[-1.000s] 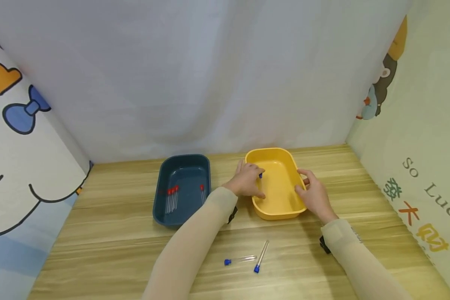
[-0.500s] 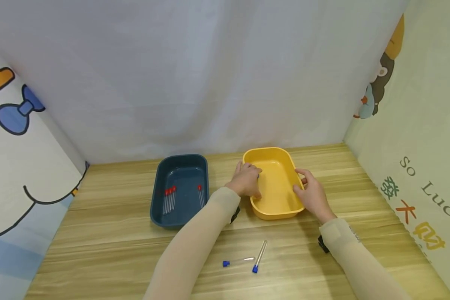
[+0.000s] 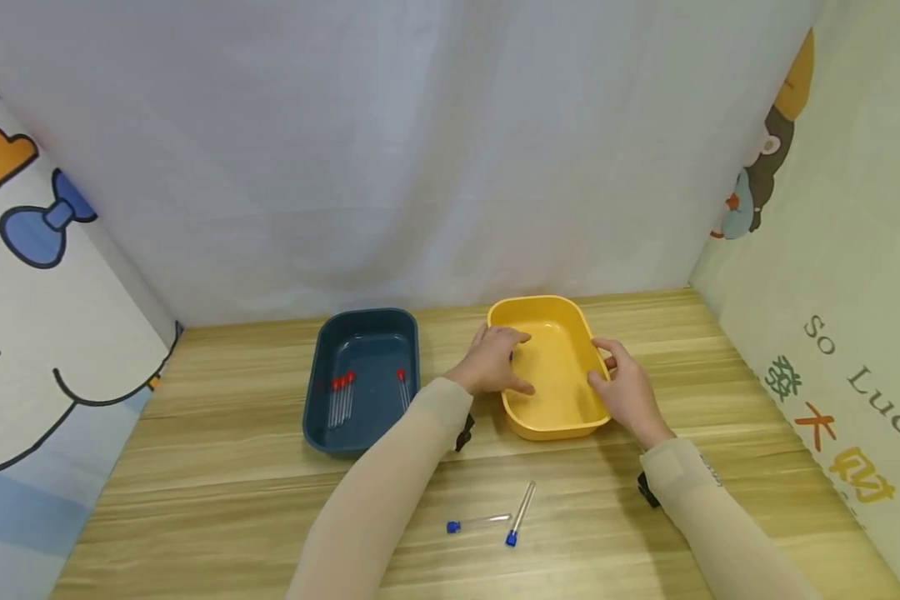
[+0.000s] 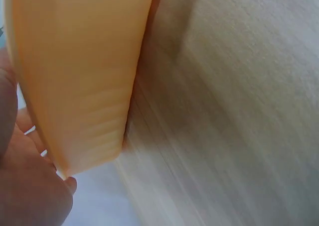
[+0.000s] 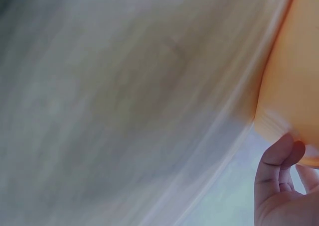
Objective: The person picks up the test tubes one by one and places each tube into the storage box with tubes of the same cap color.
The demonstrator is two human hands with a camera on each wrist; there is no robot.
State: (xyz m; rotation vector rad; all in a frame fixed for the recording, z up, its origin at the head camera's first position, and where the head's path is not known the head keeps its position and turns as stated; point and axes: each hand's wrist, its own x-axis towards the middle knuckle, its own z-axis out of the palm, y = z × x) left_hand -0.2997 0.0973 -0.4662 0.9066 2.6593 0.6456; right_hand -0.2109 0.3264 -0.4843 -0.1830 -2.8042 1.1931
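My left hand (image 3: pixel 492 362) reaches over the left rim of a yellow plastic bin (image 3: pixel 558 379), thumb and index finger spread apart. Under it, a bit of blue cap (image 3: pixel 512 356) shows inside the bin; the rest is hidden by the hand. The left wrist view has the hand (image 4: pixel 30 178) over the bin's edge, beside its outer wall (image 4: pixel 84 76). My right hand (image 3: pixel 628 390) pinches the bin's right rim, thumb inside and fingers outside. In the right wrist view, the curled fingers of that hand (image 5: pixel 281 186) touch the bin (image 5: pixel 294 81).
A dark blue bin (image 3: pixel 371 442) stands on the left, with several red-capped tubes (image 3: pixel 341 400) in it. Nearer on the wooden table (image 3: pixel 232 500) lie two clear tubes with blue caps, one sideways (image 3: pixel 480 522) and one slanted (image 3: pixel 521 512). Fabric walls (image 3: pixel 435 167) surround the table.
The left thumb and index finger drew closer together, then spread apart again over the bin. The blue cap is now lower, under the hand. The right hand stays on the rim.
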